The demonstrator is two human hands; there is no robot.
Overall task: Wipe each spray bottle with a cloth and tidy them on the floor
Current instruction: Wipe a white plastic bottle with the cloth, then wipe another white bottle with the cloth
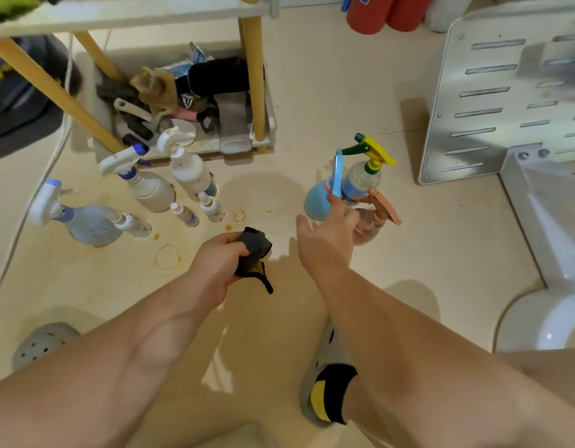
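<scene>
On my left, a cluster of grimy spray bottles [150, 189] stands on the floor [273, 189] by the shelf. My left hand [215, 263] is clenched round the dark cloth [255, 245], which is soft and bunched. My right hand [325, 240] is spread and grasps nothing; one fingertip touches the handle of the blue bottle [317, 205], which stands beside the yellow-trigger bottle [363, 177] and the pink-trigger bottle [372, 226]. These look like light, smooth plastic that tips easily, so I'd take each by the neck under the trigger.
</scene>
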